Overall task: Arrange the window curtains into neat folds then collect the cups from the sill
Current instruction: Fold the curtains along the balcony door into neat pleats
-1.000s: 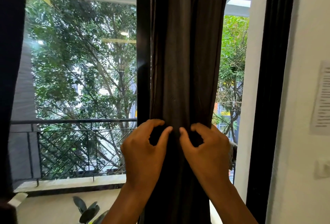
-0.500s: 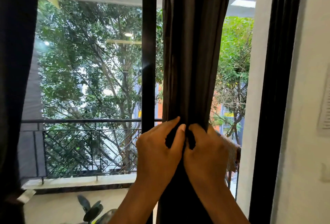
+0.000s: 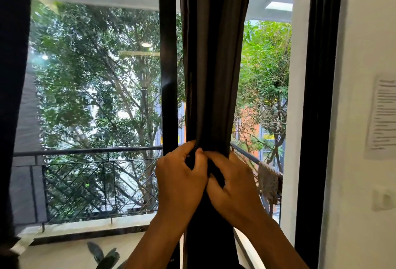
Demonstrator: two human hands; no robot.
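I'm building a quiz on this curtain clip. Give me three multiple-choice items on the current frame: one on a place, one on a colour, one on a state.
1. Where does the gathered curtain hang?
A. just right of the black window post
B. left of the post
C. over the wall paper notice

2. What colour is the curtain?
A. white
B. dark grey-brown
C. red

3. What are the left hand and right hand doing?
A. both hang free
B. only the left holds the cloth
C. both pinch the curtain, close together

Answers: 1 A, the cloth drops beside the post's right edge. 2 B, its folds read dark grey-brown against the bright trees. 3 C, both hands' fingers curl into the bunched cloth at railing height.
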